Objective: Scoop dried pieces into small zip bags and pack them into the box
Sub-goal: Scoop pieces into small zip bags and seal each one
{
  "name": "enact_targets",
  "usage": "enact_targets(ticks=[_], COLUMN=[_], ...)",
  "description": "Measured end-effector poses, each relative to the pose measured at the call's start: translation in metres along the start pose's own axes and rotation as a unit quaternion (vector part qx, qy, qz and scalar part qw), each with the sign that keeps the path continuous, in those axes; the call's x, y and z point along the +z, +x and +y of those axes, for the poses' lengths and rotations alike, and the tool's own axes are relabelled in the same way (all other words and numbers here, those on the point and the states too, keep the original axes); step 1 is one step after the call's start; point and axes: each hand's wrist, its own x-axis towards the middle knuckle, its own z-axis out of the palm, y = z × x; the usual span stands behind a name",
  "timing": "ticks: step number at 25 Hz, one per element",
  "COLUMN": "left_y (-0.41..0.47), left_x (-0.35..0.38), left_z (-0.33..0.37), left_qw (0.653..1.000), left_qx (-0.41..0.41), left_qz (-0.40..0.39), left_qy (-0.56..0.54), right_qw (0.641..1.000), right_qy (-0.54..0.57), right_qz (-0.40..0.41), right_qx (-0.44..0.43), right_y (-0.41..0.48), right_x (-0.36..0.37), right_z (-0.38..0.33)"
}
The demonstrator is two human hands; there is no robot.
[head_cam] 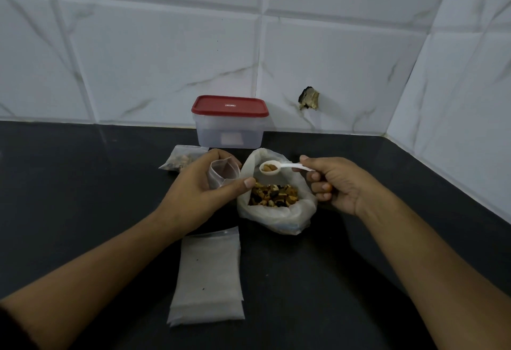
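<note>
My left hand (201, 183) holds a small clear zip bag (222, 174) with its mouth held open, just left of a large plastic bag (276, 217) full of brown and dark dried pieces (273, 194). My right hand (334, 183) pinches the handle of a white plastic spoon (279, 167). The spoon's bowl carries a few pieces and hovers over the large bag, close to the small bag's mouth. A clear box with a red lid (229, 123), shut, stands behind against the wall. One filled small zip bag (181, 160) lies left of the box.
A flat stack of empty zip bags (208, 277) lies on the black counter (83, 197) near me, between my forearms. White marbled tile walls meet in a corner at the right, and a hole (309, 98) breaks the back wall.
</note>
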Motion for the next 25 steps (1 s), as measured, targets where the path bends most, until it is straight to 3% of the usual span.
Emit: enact_targets(ticks=[5, 9, 19, 25], left_y=[0.002, 0.001, 0.004, 0.002], left_x=[0.003, 0.005, 0.005, 0.009], left_z=[-0.002, -0.004, -0.01, -0.005], left_qw=[0.999, 0.996, 0.995, 0.987], left_qx=[-0.044, -0.052, -0.032, -0.044], left_qz=[-0.002, -0.018, -0.028, -0.008], left_qy=[-0.025, -0.067, -0.095, -0.152], right_qw=[0.995, 0.983, 0.907, 0.858], right_qy=[0.044, -0.031, -0.259, -0.287], right_qz=[-0.041, -0.106, -0.081, -0.031], right_qx=[-0.082, -0.145, -0.323, -0.426], right_y=[-0.014, -0.033, -0.033, -0.038], right_x=[0.013, 0.038, 0.063, 0.061], right_z=[-0.009, -0.01, 0.006, 0.002])
